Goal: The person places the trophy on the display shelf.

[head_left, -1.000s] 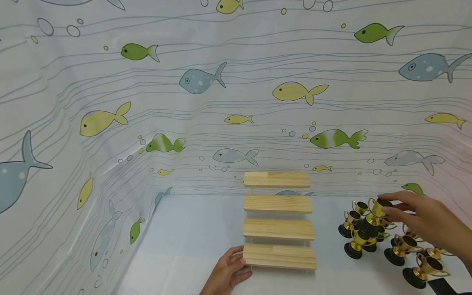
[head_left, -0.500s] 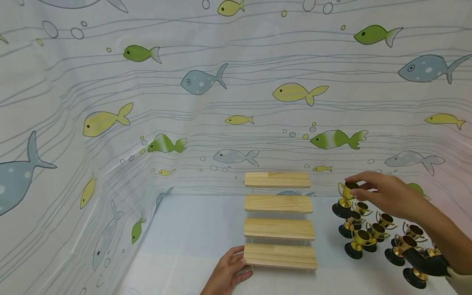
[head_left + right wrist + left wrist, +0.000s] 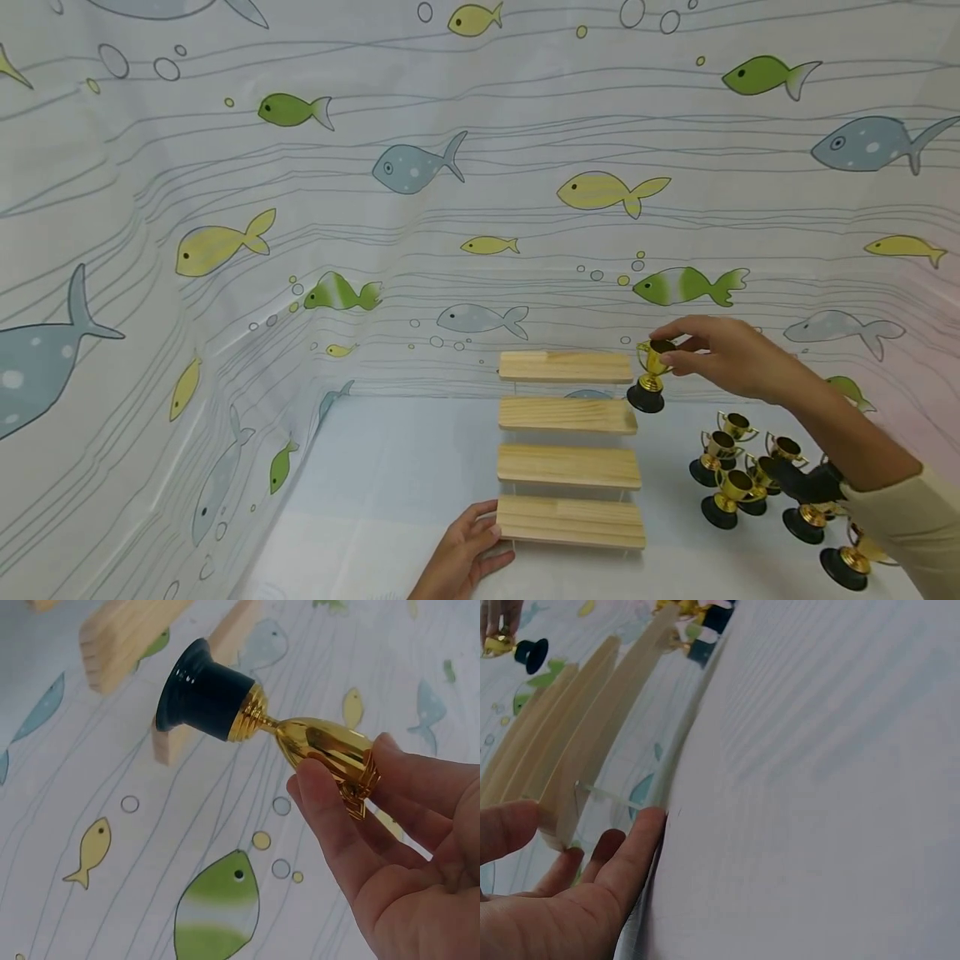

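My right hand [image 3: 723, 354] pinches a small gold trophy cup [image 3: 656, 360] by its bowl, in the air beside the right ends of the upper boards of a tiered wooden shelf [image 3: 570, 465]. The black base [image 3: 206, 694] points down in the head view and toward the boards in the right wrist view. At the lowest board's left end is my left hand [image 3: 468, 546], its thumb on one side of the board end and fingers on the other. In the left wrist view, the left hand's fingers [image 3: 634, 859] lie close to the white table surface.
Several more gold trophies [image 3: 726, 497] with black bases stand right of the shelf, some partly hidden by the right forearm and its black strap [image 3: 806, 483]. A sheet printed with fish [image 3: 480, 167] covers the back and sides. Thin clear legs [image 3: 611, 795] carry the boards.
The right hand has carried the trophy left and up, from above the group of trophies to beside the shelf's upper boards. The left hand stays at the lowest board.
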`<state>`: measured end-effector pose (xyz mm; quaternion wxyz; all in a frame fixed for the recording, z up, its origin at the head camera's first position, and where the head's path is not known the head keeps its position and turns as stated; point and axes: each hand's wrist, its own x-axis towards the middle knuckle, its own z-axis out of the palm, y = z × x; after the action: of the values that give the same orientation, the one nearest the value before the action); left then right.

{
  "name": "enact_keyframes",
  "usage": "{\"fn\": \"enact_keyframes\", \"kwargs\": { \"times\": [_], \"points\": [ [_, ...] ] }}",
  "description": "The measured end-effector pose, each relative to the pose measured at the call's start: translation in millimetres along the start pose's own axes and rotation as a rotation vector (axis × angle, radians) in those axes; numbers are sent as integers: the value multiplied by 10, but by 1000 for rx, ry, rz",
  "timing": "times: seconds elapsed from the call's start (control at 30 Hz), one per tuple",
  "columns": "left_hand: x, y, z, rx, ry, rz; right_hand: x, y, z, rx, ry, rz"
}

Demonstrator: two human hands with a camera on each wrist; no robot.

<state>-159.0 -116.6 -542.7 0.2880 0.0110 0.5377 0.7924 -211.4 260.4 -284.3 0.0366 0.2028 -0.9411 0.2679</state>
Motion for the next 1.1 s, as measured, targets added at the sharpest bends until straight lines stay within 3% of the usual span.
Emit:
{"fn": "enact_keyframes", "kwargs": {
  "times": [0.43, 1.1],
  "points": [
    [-26, 7, 22, -3, 31, 7, 408, -219, 49, 87, -54, -49],
    [-27, -12, -4, 6, 33, 7, 1079, -582, 270, 101, -97, -94]
  ]
}}
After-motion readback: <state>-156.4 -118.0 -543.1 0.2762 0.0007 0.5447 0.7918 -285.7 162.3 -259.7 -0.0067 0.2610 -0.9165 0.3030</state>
